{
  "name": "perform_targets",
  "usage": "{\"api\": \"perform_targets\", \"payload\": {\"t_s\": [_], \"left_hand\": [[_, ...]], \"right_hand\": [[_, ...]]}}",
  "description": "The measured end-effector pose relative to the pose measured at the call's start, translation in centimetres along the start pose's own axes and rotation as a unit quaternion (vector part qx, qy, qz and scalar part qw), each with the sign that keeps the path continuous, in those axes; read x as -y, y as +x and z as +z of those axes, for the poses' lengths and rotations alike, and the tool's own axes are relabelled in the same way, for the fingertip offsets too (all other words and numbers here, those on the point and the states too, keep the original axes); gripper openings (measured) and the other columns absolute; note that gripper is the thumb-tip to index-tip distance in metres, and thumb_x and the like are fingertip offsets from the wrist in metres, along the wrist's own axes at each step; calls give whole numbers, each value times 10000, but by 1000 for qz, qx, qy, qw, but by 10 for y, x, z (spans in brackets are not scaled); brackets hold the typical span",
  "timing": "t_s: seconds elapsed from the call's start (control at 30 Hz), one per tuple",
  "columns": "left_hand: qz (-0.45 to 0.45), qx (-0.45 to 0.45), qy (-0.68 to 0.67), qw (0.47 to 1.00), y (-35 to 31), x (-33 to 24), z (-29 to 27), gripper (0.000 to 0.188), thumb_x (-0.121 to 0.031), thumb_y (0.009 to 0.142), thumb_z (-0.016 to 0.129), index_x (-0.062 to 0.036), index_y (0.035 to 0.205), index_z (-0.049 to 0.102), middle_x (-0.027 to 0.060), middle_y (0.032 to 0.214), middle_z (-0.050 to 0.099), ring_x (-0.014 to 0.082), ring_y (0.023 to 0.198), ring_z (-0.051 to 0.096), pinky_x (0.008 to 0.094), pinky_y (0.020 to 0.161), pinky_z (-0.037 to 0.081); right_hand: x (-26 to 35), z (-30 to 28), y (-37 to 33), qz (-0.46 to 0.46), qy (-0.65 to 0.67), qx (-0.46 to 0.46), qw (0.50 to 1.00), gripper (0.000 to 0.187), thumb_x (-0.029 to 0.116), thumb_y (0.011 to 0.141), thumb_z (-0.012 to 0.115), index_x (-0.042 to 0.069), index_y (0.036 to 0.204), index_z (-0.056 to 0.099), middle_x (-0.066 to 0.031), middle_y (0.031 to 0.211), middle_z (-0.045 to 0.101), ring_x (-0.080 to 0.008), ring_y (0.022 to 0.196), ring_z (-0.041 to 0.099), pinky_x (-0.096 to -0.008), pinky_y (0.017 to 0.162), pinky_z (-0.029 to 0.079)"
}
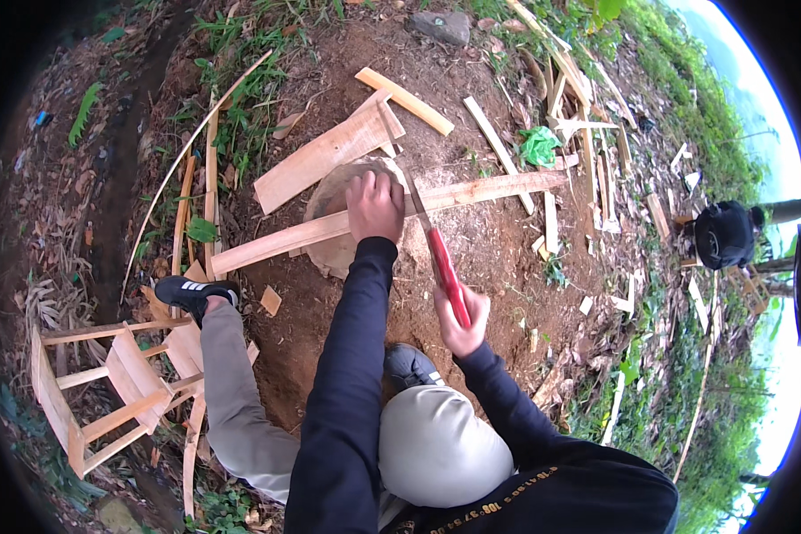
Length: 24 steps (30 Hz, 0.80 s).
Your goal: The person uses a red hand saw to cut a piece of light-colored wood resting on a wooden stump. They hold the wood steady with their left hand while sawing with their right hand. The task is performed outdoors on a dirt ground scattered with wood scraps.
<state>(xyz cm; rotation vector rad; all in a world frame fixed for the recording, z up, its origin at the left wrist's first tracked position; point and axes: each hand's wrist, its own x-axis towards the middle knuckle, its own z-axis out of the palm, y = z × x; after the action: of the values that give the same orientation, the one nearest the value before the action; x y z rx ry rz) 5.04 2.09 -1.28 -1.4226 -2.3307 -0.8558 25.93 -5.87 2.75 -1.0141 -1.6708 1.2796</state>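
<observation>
A long pale wooden strip (498, 188) lies slanting across a round tree stump (333, 254). My left hand (376, 205) is closed over the strip on top of the stump, fingers curled round its far edge. In my right hand (463, 322) is a hand saw (445, 271), gripped by its red handle. Its narrow dark blade crosses the strip just right of my left hand, at the stump's right side; the teeth cannot be made out. Pale sawdust covers the soil beside the stump.
A wide board (316, 160) and a short batten (407, 101) lie beyond the stump. At the lower left stands a wooden frame (107, 383) near my foot. Several offcuts, a green plastic bag (539, 146) and a black backpack (724, 235) are on the right.
</observation>
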Motion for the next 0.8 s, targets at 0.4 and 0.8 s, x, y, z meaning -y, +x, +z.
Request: {"api": "perform_targets", "payload": {"t_s": [0.4, 0.8], "left_hand": [[-12, -27, 0, 1000, -2, -4, -2, 176, -226, 887, 594, -68, 816, 621, 111, 893, 600, 323, 932, 576, 455, 816, 435], [-10, -33, 9, 999, 1, 5, -3, 163, -232, 888, 594, -90, 807, 603, 94, 874, 585, 307, 898, 565, 450, 801, 422]], "right_hand": [[-8, 6, 15, 15, 10, -4, 1000, 139, 55, 911, 625, -10, 788, 615, 8, 530, 466, -34, 492, 438, -266, 454, 344], [1, -19, -29, 43, 21, -1, 999, 109, 72, 906, 632, -26, 903, 680, 23, 568, 508, -33, 528, 476, -244, 482, 386]]}}
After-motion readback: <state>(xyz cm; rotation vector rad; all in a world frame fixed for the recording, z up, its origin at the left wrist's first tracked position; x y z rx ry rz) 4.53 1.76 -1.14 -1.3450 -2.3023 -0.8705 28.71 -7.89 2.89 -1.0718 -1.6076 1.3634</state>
